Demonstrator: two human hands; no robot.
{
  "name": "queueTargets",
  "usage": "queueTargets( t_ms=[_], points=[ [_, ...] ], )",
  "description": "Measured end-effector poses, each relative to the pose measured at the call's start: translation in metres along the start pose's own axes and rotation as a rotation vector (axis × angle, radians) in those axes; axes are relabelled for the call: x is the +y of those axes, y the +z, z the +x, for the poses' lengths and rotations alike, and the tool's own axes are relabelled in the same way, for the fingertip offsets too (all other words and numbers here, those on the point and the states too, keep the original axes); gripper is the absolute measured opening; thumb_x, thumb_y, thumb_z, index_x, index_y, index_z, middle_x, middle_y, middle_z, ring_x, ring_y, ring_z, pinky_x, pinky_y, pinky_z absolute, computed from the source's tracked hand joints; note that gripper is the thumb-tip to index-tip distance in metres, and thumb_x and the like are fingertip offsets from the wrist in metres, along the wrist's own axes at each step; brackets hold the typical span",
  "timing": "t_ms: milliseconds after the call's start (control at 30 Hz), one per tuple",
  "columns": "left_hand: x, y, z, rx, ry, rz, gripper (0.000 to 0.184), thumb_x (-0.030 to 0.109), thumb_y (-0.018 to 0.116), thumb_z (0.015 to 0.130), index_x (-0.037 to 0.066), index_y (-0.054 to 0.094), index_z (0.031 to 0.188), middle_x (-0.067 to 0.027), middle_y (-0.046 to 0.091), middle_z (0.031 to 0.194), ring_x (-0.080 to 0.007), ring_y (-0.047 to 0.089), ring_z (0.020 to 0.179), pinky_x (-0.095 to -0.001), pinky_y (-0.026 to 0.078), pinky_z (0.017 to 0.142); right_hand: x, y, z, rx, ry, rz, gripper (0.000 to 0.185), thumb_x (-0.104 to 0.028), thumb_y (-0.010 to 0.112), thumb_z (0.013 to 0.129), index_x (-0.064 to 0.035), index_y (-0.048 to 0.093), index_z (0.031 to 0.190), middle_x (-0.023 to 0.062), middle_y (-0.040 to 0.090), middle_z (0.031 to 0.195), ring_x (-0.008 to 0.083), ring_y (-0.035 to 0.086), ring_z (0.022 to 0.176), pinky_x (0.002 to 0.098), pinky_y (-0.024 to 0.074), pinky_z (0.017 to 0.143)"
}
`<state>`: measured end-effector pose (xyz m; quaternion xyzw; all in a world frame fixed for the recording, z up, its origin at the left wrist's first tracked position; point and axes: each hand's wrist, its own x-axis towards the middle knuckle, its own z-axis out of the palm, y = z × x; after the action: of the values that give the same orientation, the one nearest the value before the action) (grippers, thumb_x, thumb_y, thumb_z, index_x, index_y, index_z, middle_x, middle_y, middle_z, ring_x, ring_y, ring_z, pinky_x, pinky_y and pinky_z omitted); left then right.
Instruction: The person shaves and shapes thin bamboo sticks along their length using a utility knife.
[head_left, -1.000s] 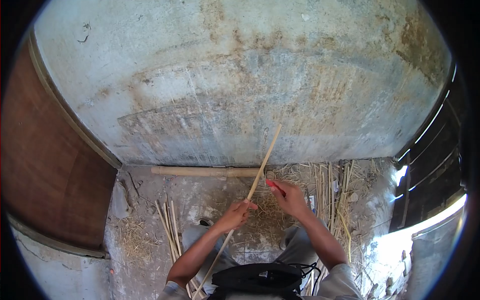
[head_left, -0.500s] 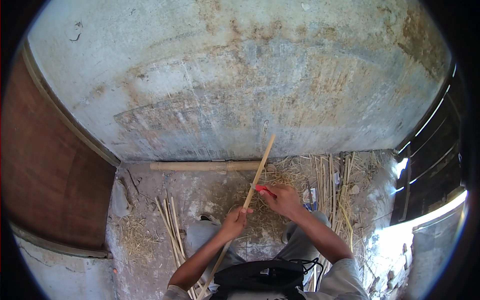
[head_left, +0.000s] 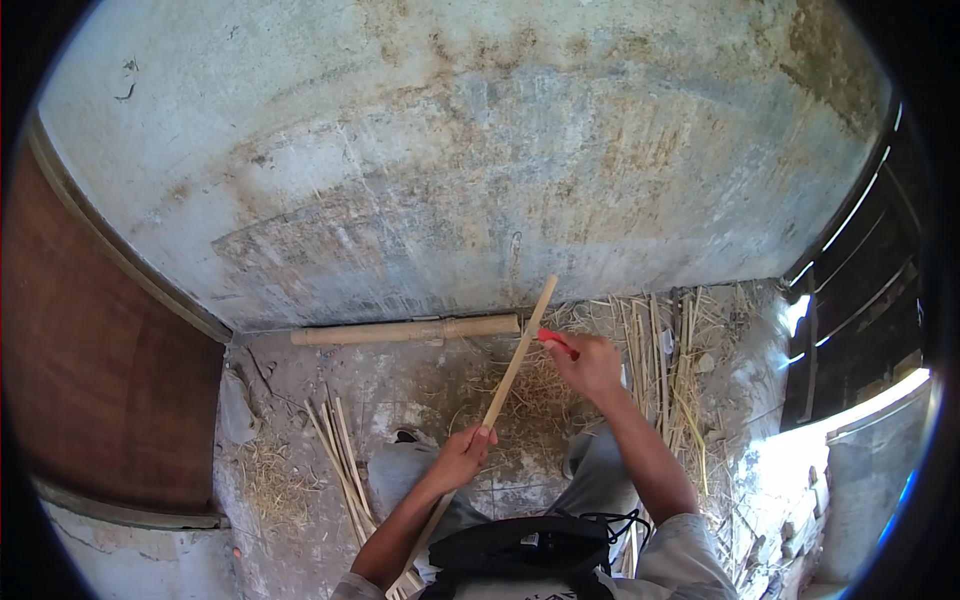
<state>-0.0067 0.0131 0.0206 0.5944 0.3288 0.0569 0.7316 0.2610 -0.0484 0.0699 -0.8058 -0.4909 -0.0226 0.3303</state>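
Observation:
A long, pale bamboo strip [head_left: 515, 365] slants up and away from my lap, its far end just in front of the wall. Around its middle my left hand [head_left: 463, 459] is closed, and the lower part passes beneath my left forearm. My right hand [head_left: 590, 366] grips a small red-handled knife [head_left: 558, 342]. The knife's front end is at the strip's upper part, on the right side; the blade is too small to make out clearly.
A thick bamboo pole [head_left: 405, 330] lies along the wall's foot. Thin strips [head_left: 342, 455] lean at my left, and more strips [head_left: 660, 360] lie at right. Shavings [head_left: 535, 390] litter the floor between my feet. A brown panel [head_left: 120, 340] stands at left.
My right hand and the red-handled knife have moved up along the strip, toward its far end. The left hand keeps its hold, and the camera view has shifted slightly.

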Motion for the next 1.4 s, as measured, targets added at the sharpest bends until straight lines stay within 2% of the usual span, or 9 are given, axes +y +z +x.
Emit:
queueTargets(
  t_ms=[233, 333, 500, 633, 733, 800, 933, 1100, 1400],
  points=[
    [-0.013, 0.001, -0.023, 0.033, 0.057, 0.183, 0.033, 0.033, 0.038, 0.107, 0.006, 0.055, 0.097, 0.0040, 0.042, 0.063, -0.0057, 0.039, 0.054, -0.0254, 0.036, 0.051, 0.019, 0.000, -0.001, 0.111, 0.009, -0.024, 0.026, -0.038, 0.067, 0.087, -0.0130, 0.073, 0.089, 0.0128, 0.066, 0.069, 0.0337, 0.066, 0.062, 0.0458, 0.0522, 0.057],
    [-0.018, 0.002, -0.038, -0.003, 0.120, 0.218, 0.036, 0.034, 0.036, 0.108, 0.004, 0.055, 0.102, 0.0046, 0.038, 0.062, -0.0049, 0.036, 0.050, -0.0235, 0.031, 0.045, 0.032, -0.004, 0.002, 0.049, 0.130, 0.019, 0.026, -0.037, 0.067, 0.088, -0.0122, 0.073, 0.092, 0.0144, 0.066, 0.070, 0.0348, 0.066, 0.063, 0.0465, 0.0521, 0.059],
    [-0.001, 0.002, -0.040, -0.137, -0.208, -0.037, 0.035, 0.036, 0.034, 0.108, 0.005, 0.051, 0.111, 0.0004, 0.041, 0.063, -0.0071, 0.039, 0.051, -0.0230, 0.034, 0.046, 0.024, -0.006, -0.004, 0.086, 0.125, 0.093, 0.025, -0.033, 0.066, 0.089, -0.0097, 0.073, 0.098, 0.0163, 0.066, 0.072, 0.0343, 0.066, 0.065, 0.0445, 0.0522, 0.058],
    [0.020, 0.011, -0.034, -0.084, -0.130, -0.017, 0.031, 0.033, 0.032, 0.108, 0.007, 0.049, 0.109, 0.0014, 0.044, 0.065, -0.0087, 0.043, 0.049, -0.0233, 0.037, 0.045, 0.003, -0.011, -0.014, 0.039, 0.059, 0.225, 0.025, -0.030, 0.069, 0.089, -0.0072, 0.073, 0.098, 0.0148, 0.067, 0.074, 0.0322, 0.067, 0.064, 0.0408, 0.0527, 0.057],
    [0.029, 0.005, -0.023, 0.003, -0.165, -0.093, 0.032, 0.033, 0.032, 0.108, 0.007, 0.050, 0.104, 0.0014, 0.043, 0.065, -0.0101, 0.042, 0.048, -0.0257, 0.039, 0.045, -0.010, 0.001, -0.031, 0.019, -0.138, 0.343, 0.025, -0.029, 0.071, 0.087, -0.0065, 0.073, 0.098, 0.0128, 0.068, 0.075, 0.0304, 0.067, 0.063, 0.0382, 0.0531, 0.056],
    [0.029, -0.004, -0.012, -0.075, -0.199, -0.277, 0.034, 0.034, 0.032, 0.108, 0.007, 0.051, 0.100, 0.0020, 0.040, 0.063, -0.0104, 0.040, 0.047, -0.0265, 0.039, 0.044, -0.016, 0.010, -0.037, -0.013, -0.295, 0.371, 0.026, -0.031, 0.072, 0.086, -0.0074, 0.073, 0.098, 0.0114, 0.068, 0.076, 0.0300, 0.067, 0.063, 0.0383, 0.0535, 0.056],
    [0.026, -0.003, -0.003, 0.003, -0.193, -0.340, 0.037, 0.034, 0.032, 0.108, 0.005, 0.053, 0.098, 0.0011, 0.041, 0.061, -0.0100, 0.041, 0.048, -0.0246, 0.034, 0.042, -0.017, 0.008, -0.040, -0.119, -0.256, 0.328, 0.028, -0.032, 0.072, 0.086, -0.0078, 0.073, 0.099, 0.0110, 0.068, 0.076, 0.0301, 0.067, 0.063, 0.0393, 0.0537, 0.056],
    [0.019, -0.006, 0.005, -0.085, -0.166, -0.324, 0.038, 0.034, 0.032, 0.107, 0.005, 0.055, 0.100, 0.0028, 0.038, 0.058, -0.0062, 0.031, 0.043, -0.0231, 0.026, 0.037, -0.014, 0.007, -0.040, -0.128, -0.263, 0.220, 0.030, -0.036, 0.071, 0.086, -0.0091, 0.073, 0.100, 0.0090, 0.068, 0.074, 0.0297, 0.067, 0.061, 0.0413, 0.0540, 0.054],
    [0.013, -0.004, 0.004, -0.013, -0.122, -0.350, 0.037, 0.035, 0.033, 0.108, 0.005, 0.053, 0.100, 0.0046, 0.035, 0.056, -0.0045, 0.029, 0.041, -0.0224, 0.024, 0.036, -0.023, 0.019, -0.039, -0.079, -0.229, 0.162, 0.029, -0.036, 0.071, 0.085, -0.0102, 0.074, 0.097, 0.0075, 0.068, 0.075, 0.0290, 0.068, 0.061, 0.0410, 0.0542, 0.053]
  ],
)
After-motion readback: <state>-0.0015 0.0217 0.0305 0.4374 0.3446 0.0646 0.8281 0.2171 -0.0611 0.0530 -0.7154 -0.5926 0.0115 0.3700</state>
